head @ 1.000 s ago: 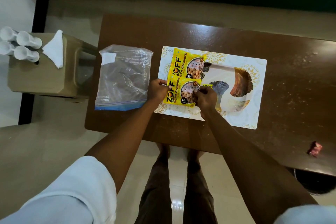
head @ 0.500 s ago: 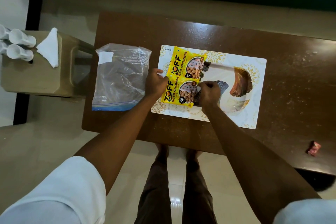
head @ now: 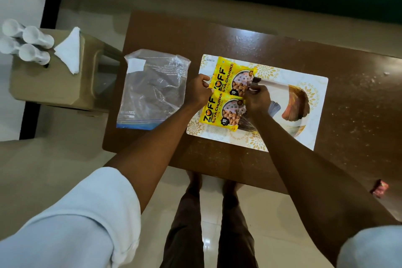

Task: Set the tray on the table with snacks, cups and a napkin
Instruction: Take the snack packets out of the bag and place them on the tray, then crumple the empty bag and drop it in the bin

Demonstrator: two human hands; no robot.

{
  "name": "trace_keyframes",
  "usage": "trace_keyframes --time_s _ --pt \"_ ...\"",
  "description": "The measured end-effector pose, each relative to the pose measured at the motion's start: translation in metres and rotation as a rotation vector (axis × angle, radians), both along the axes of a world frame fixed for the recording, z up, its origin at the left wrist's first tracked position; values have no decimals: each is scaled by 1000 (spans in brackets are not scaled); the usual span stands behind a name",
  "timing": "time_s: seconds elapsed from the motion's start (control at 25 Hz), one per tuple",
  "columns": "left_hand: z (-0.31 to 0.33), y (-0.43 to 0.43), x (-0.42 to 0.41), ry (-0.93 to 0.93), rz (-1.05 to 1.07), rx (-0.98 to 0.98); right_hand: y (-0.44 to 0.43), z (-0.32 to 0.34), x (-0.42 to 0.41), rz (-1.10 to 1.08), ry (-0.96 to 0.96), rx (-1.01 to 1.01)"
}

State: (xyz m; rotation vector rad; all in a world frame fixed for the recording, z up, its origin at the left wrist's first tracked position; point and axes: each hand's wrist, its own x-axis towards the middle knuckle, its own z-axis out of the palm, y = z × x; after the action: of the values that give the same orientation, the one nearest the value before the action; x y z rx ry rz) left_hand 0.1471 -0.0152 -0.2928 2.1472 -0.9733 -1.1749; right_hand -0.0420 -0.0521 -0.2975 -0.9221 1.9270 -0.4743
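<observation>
A white tray [head: 318, 115] with gold and bird patterns lies flat on the brown table [head: 359, 141]. Two yellow snack packets rest on its left part, one beyond the other. My left hand [head: 198, 92] pinches the left edge of the farther packet [head: 231, 76]. My right hand [head: 258, 98] grips that packet's right edge. The nearer packet [head: 218, 113] lies flat between my wrists, untouched. Several white cups [head: 28, 42] and a folded white napkin [head: 69, 50] sit on a beige side stand [head: 50, 81] far to the left.
A clear zip bag [head: 152, 89] lies flat on the table just left of the tray. A small red wrapper [head: 379, 188] sits near the table's front right edge. My legs and feet stand on the tiled floor at the table's near edge.
Both hands have let go of the nearer packet, now lying flat on the tray, and have moved away from me onto the farther packet's edges.
</observation>
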Motion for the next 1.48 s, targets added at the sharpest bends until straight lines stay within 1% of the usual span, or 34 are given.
trace_keyframes --time_s 0.04,0.12,0.16,0.24,0.32,0.36,0.4,0.44,0.48,0.52,0.56,0.6,0.64,0.68,0.76,0.84,0.92,0.96,1.04,1.16,1.2,1.28,1.4,1.48 --pt "5 2 4 -1 25 -29 3 6 4 -3 27 -78" --pt "20 5 22 -49 102 -129 7 19 26 55 -17 -201" --pt "30 7 37 -87 168 -174 10 26 45 134 -69 -211" --pt "42 12 83 -161 327 -184 14 31 90 309 -200 -125" --pt "48 23 138 -270 471 -132 18 28 136 391 -254 -23" --pt "45 30 164 -335 518 -58 20 28 156 391 -267 3" --pt "37 38 185 -386 529 63 21 22 172 367 -282 38" --pt "31 46 200 -366 533 203 21 13 185 321 -303 82" --pt "23 54 210 -272 546 296 20 4 193 281 -299 137" --pt "13 62 218 -118 567 318 18 -7 196 267 -281 165" --pt "6 69 222 19 581 282 15 -20 196 259 -270 167" --pt "2 76 226 111 592 242 12 -37 193 232 -268 187" --pt "-4 81 231 168 593 220 14 -37 194 193 -301 233" --pt "-9 85 235 205 593 219 14 -35 195 163 -383 285" --pt "-10 92 234 258 611 207 21 -8 200 190 -560 407" --pt "1 96 232 257 697 106 29 26 203 222 -677 460" --pt "25 95 230 209 791 4 31 64 195 242 -754 466" --pt "47 92 226 205 809 -28 32 87 189 231 -772 471" --pt "108 76 215 212 825 -143 23 148 181 241 -735 449" --pt "206 35 199 312 851 -291 -15 243 173 270 -677 287" --pt "238 19 198 343 853 -317 -31 276 170 273 -672 231" --pt "292 -11 198 344 839 -333 -57 332 164 274 -678 136" --pt "397 -52 183 358 713 -402 -85 427 139 271 -635 -67" --pt "469 -73 162 334 533 -447 -102 481 113 278 -546 -252"
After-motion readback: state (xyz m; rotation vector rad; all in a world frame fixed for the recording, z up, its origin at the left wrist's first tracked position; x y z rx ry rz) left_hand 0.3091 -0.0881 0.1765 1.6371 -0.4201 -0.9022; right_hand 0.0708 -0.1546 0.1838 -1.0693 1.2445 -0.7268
